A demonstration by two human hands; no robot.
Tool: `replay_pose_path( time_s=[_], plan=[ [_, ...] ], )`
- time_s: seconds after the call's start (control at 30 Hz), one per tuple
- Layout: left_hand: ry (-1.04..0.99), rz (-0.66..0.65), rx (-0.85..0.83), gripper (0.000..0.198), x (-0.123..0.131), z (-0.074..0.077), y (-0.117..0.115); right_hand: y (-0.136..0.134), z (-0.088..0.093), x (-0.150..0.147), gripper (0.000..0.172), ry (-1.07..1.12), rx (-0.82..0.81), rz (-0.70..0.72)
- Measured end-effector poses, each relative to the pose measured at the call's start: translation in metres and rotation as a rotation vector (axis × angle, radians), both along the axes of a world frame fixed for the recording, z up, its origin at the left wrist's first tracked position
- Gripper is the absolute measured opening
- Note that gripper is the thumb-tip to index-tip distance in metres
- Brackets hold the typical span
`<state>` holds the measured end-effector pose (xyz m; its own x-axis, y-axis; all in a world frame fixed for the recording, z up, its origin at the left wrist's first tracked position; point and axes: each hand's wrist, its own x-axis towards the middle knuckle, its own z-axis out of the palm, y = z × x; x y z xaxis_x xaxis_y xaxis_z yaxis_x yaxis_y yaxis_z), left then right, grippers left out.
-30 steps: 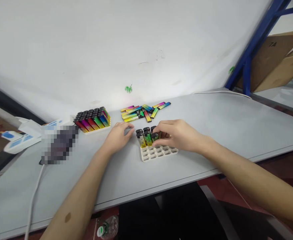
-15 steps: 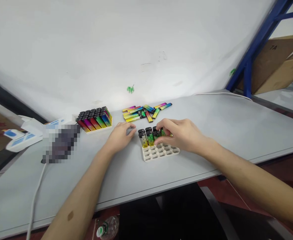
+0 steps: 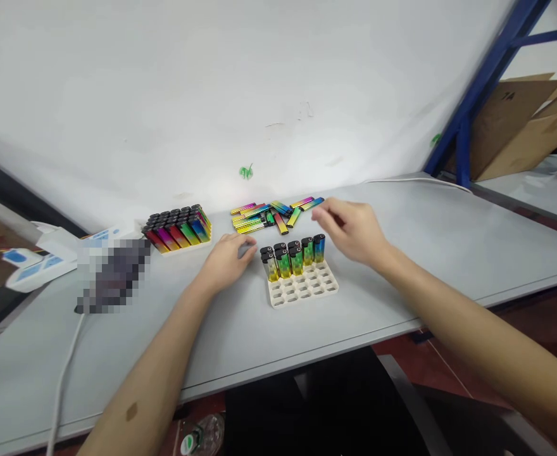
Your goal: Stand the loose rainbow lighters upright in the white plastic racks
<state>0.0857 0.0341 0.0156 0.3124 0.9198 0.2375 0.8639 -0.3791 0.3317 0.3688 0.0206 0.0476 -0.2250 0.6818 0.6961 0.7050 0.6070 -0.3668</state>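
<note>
My left hand (image 3: 228, 258) rests on the table with thumb and fingers apart, just left of the white honeycomb tray (image 3: 304, 292). It holds nothing. Several lighters stand upright in the tray's back rows, black tops up; a blue one (image 3: 319, 249) is at the right end and a green one (image 3: 296, 261) in front. My right hand (image 3: 349, 229) hovers above and behind the tray's right side, its fingers curled together. Its fingertips are beside a blue lighter (image 3: 311, 204) at the right end of a loose pile of shiny lighters (image 3: 249, 221). Whether they hold anything is hidden.
A second tray packed with upright lighters (image 3: 178, 231) stands back left. Beside it lie a blurred dark object (image 3: 119, 272) with a white cable (image 3: 67, 380) and a white-blue item (image 3: 36, 259). A white wall (image 3: 164, 95) closes the back. Cardboard boxes (image 3: 520, 126) stand at right.
My right hand has let go at the tray and moved up and back towards the loose lighters, uncovering the blue lighter standing at the tray's right end. My left hand stays put.
</note>
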Motion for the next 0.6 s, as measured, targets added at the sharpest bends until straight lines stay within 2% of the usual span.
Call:
replay_pose_path(
  time_s=[0.07, 0.13, 0.17, 0.27, 0.37, 0.5, 0.6],
  plan=[
    [0.001, 0.000, -0.004, 0.030, 0.000, 0.000, 0.000, 0.026, -0.005, 0.010, 0.037, 0.006, -0.093, -0.125],
    [0.003, 0.005, -0.002, 0.030, 0.000, 0.000, 0.000, 0.055, -0.016, 0.020, 0.032, -0.071, -0.168, -0.167],
    [0.005, 0.007, 0.001, 0.031, -0.001, -0.001, 0.000, 0.069, -0.023, 0.024, 0.033, -0.142, -0.189, -0.150],
    [0.001, 0.002, 0.014, 0.031, -0.001, -0.002, 0.001, 0.099, -0.045, 0.032, 0.053, -0.357, -0.275, -0.060],
    [-0.007, -0.008, 0.013, 0.032, -0.002, -0.003, 0.002, 0.107, -0.055, 0.032, 0.058, -0.442, -0.325, -0.088],
    [-0.002, -0.004, 0.008, 0.033, -0.003, -0.003, 0.002, 0.102, -0.053, 0.029, 0.041, -0.334, -0.337, -0.199],
    [0.002, -0.001, 0.002, 0.032, -0.002, -0.001, 0.001, 0.099, -0.050, 0.030, 0.027, -0.204, -0.387, -0.195]
  ],
)
